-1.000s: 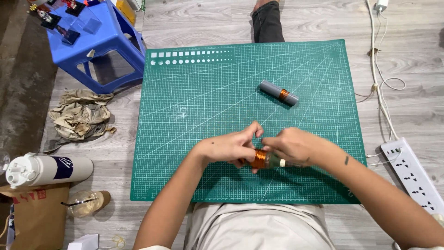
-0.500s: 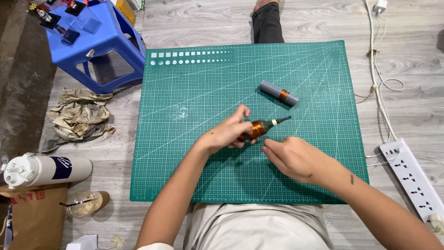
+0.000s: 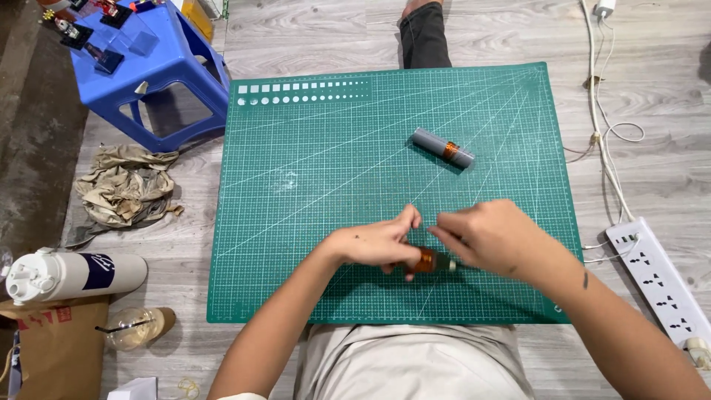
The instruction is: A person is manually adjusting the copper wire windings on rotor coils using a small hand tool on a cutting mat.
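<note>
1. Your left hand (image 3: 378,244) sits low in the centre of the frame, fingers wrapped around a small orange-brown screwdriver-like tool (image 3: 427,260), which lies nearly flat just above the green cutting mat (image 3: 311,200).
2. Your right hand (image 3: 492,237) is right of centre, touching the tool's metal tip end with fingers bent; whether it truly pinches the tip or only rests against it you cannot tell from this view.
3. The two hands almost meet over the lower middle of the mat, thumbs and forefingers close together above the tool.
4. A grey cylinder with an orange band (image 3: 443,148) lies tilted on the mat in the upper right of centre, well apart from both hands.
5. A blue plastic stool (image 3: 159,63) stands at the upper left, off the mat, with small objects on its top.
6. A crumpled beige cloth (image 3: 126,185) lies on the wooden floor to the left of the mat.
7. A white bottle (image 3: 70,274) lies on its side at the lower left, with a clear glass jar (image 3: 137,328) just below it.
8. A white power strip (image 3: 659,278) rests at the right edge, its cable (image 3: 603,141) running up towards the top right.
</note>
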